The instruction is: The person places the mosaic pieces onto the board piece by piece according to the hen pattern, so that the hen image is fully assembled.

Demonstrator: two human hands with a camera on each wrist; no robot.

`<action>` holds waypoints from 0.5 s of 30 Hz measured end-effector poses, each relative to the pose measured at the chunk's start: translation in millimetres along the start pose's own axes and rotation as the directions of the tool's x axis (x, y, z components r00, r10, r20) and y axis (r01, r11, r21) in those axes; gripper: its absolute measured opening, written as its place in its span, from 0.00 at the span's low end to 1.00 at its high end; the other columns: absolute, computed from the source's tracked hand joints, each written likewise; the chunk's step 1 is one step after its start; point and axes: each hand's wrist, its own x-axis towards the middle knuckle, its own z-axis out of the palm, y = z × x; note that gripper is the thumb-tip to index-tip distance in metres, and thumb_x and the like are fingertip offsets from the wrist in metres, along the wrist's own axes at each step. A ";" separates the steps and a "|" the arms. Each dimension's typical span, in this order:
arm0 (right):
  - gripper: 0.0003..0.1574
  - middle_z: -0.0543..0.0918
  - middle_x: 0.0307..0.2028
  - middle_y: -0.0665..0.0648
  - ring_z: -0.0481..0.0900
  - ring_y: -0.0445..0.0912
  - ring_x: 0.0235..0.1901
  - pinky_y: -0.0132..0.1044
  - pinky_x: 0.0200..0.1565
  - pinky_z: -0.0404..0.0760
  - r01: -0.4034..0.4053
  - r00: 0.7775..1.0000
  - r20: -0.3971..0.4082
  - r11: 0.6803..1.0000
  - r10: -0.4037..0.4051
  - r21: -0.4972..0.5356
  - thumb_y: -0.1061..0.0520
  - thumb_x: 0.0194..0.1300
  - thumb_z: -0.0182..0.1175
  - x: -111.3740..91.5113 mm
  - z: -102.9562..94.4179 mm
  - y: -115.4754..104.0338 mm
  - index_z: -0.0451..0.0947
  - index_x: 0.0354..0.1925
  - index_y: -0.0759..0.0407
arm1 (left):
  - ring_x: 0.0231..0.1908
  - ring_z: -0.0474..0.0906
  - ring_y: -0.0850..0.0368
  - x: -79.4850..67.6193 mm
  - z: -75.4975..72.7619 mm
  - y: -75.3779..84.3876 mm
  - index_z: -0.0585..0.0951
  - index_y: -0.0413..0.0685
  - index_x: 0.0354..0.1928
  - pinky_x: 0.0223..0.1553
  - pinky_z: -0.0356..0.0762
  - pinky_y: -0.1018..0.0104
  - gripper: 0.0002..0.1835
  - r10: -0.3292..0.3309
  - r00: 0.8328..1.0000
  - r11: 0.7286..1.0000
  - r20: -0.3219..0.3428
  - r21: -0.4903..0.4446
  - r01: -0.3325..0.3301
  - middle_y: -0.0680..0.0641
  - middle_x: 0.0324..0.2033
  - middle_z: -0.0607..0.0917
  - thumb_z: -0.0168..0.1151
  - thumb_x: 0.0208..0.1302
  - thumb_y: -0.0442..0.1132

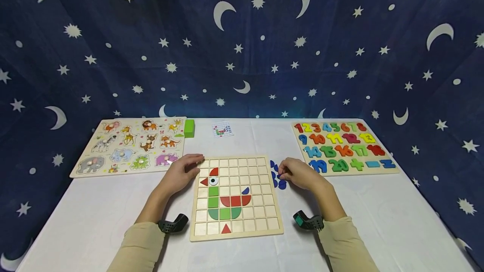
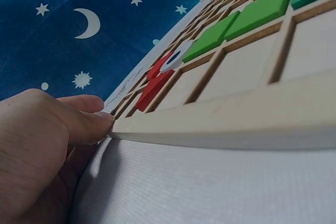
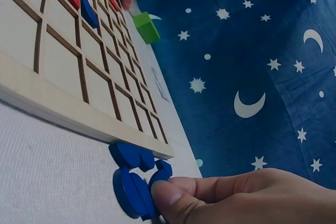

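A square wooden grid board (image 1: 261,224) carries a bird-like pattern of red (image 1: 235,201), green (image 1: 213,191) and blue (image 1: 245,190) pieces and a round eye piece (image 1: 213,181). My left hand (image 1: 180,174) rests at its far left corner, thumb and finger touching the rim, as the left wrist view shows. Beyond the board's right edge, my right hand (image 1: 298,173) pinches a blue curved piece (image 3: 160,174) between thumb and forefinger. Several other blue pieces (image 3: 131,192) lie in a cluster on the white cloth beside it; the fingers partly cover them.
An animal puzzle board (image 1: 128,148) lies at the left, with a green block (image 1: 189,128) at its far right corner. A small pattern card (image 1: 223,129) lies beyond the grid. At the right is a number puzzle board (image 1: 344,148). A starry curtain (image 1: 242,53) hangs behind.
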 end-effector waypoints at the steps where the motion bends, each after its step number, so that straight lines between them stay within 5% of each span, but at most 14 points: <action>1: 0.05 0.75 0.28 0.49 0.71 0.41 0.30 0.35 0.37 0.75 -0.007 1.000 0.001 1.000 0.007 0.007 0.59 0.60 0.63 0.0 -0.1 -0.4 0.76 0.32 0.56 | 0.66 0.66 0.44 0.0 0.0 -0.1 0.76 0.44 0.60 0.68 0.60 0.46 0.22 0.000 1.000 1.000 -0.001 0.000 0.000 0.44 0.61 0.76 0.59 0.63 0.32; 15: 0.02 0.80 0.29 0.46 0.73 0.39 0.29 0.33 0.34 0.76 0.081 0.985 -0.156 0.994 -0.069 0.075 0.58 0.64 0.61 2.6 3.2 -23.5 0.79 0.33 0.51 | 0.66 0.66 0.44 0.0 -0.2 -0.1 0.76 0.44 0.60 0.68 0.60 0.46 0.22 -0.003 1.000 1.000 0.002 0.006 0.003 0.44 0.61 0.76 0.59 0.63 0.33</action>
